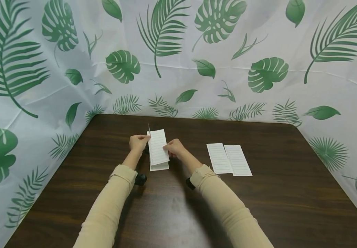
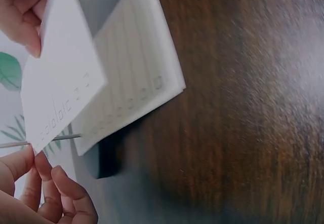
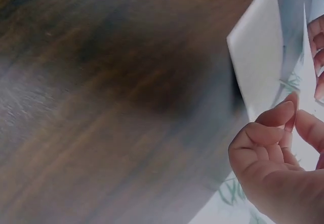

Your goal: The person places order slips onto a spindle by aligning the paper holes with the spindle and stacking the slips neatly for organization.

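Nearest the camera: left sleeve (image 1: pixel 101 217) and right sleeve (image 1: pixel 234 210), both cream, reaching in from in front of the stack of paper (image 1: pixel 159 168). Near the cuffs, also in front of the stack: small black objects (image 1: pixel 140 179). Directly above the stack: a ruled white sheet (image 1: pixel 158 146), tilted, with one end raised clear of the leaves below; a row of small printed marks along one end, visible from the left wrist.

Left hand (image 1: pixel 138 142): to the left of the stack, nearly closed, pinches the sheet near its far left corner between thumb and fingertip, with the other fingers loosely bent. Right hand (image 1: pixel 175 147): to the right of the stack, likewise nearly closed, pinches the sheet's right edge between thumb and finger.

At the stack's far left corner: a thin rod (image 1: pixel 149 129), close to the left fingertips; through or behind the sheet, impossible to tell. Just beside the stack, low on the left: a dark object (image 2: pixel 107 159) of unclear kind. Well to the right of the stack: two ruled cards (image 1: pixel 219 158), flat, side by side. Beneath the stack: a brown wooden table (image 1: pixel 283 206). Behind it: a white leaf-print cloth (image 1: pixel 178 82).
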Tool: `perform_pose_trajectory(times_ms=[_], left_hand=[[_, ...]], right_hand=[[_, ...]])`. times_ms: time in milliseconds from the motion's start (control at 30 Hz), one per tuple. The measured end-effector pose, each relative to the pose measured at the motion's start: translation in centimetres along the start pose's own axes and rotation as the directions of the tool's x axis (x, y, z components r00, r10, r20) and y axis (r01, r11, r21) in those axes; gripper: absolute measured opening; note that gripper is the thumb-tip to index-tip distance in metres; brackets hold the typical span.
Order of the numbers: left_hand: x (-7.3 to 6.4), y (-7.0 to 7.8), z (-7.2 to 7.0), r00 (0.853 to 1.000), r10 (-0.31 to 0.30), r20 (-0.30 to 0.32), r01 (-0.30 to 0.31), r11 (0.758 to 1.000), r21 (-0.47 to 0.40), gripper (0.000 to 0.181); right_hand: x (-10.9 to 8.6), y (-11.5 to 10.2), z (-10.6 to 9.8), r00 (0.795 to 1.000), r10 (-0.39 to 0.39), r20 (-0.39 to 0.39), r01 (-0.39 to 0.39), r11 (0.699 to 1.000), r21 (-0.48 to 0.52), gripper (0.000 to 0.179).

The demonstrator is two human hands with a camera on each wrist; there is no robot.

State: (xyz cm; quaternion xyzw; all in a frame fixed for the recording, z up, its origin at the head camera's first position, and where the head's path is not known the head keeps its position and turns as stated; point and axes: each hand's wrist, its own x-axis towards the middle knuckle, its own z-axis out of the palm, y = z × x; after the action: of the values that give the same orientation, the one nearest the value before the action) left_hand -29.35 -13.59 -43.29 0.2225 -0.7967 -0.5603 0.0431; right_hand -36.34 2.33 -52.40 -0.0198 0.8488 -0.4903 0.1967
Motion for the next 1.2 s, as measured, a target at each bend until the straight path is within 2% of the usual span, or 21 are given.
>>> perform_pose_trajectory(times_ms=[33,67,267,300,433,567,700,767,900,1000,1200], left_hand=[[0.0,-0.1,0.0,1.000,0.004,-0.010,-0.004,1.000,0.020,0.025],[0.0,-0.1,0.1,1.000,0.010,-0.018,-0.010,0.999,0.035,0.024],[-0.1,-0.4,0.0,0.999,0.026,-0.045,-0.021,0.993,0.116,0.021],[-0.1,-0.4,0.0,0.999,0.024,-0.046,-0.018,0.992,0.127,0.022],[0.0,-0.5,0.1,0.999,0.011,-0.037,-0.004,0.983,0.182,0.024],[0.2,-0.7,0.3,1.000,-0.004,-0.021,0.009,0.974,0.227,0.024],[0.4,-1.0,0.6,1.000,-0.024,-0.013,0.026,0.972,0.233,0.022],[0.9,-1.6,0.9,0.999,-0.009,-0.038,0.018,0.970,0.244,0.018],[1.4,-2.1,1.4,0.999,-0.009,-0.049,0.021,0.968,0.251,0.015],[0.7,-1.7,1.3,0.999,-0.018,-0.039,0.027,0.967,0.252,0.017],[-0.1,-1.3,1.2,0.998,-0.006,-0.065,0.025,0.956,0.293,0.018]], right_hand=[[-0.5,-0.3,0.0,1.000,0.027,-0.004,-0.027,0.999,-0.020,0.021],[-0.6,-0.1,0.0,1.000,0.008,-0.001,-0.008,1.000,-0.025,0.023],[-6.4,-4.0,-0.7,0.999,0.045,-0.013,-0.046,0.993,-0.106,0.019],[-7.8,-5.0,-0.9,0.997,0.076,-0.020,-0.078,0.989,-0.122,0.019],[-9.9,-5.9,-1.2,0.997,0.073,-0.016,-0.074,0.988,-0.133,0.018],[-10.0,-5.5,-1.2,0.997,0.074,0.005,-0.072,0.981,-0.178,0.017],[-9.5,-5.1,-1.2,0.997,0.070,0.013,-0.066,0.975,-0.213,0.017],[-9.3,-5.1,-1.1,0.998,0.066,0.014,-0.061,0.972,-0.228,0.017],[-9.1,-5.1,-1.1,0.998,0.066,0.022,-0.058,0.964,-0.259,0.018],[-8.9,-5.1,-1.0,0.998,0.061,0.021,-0.052,0.952,-0.302,0.020],[-8.8,-5.0,-0.6,0.999,0.033,0.032,-0.018,0.925,-0.379,0.024]])
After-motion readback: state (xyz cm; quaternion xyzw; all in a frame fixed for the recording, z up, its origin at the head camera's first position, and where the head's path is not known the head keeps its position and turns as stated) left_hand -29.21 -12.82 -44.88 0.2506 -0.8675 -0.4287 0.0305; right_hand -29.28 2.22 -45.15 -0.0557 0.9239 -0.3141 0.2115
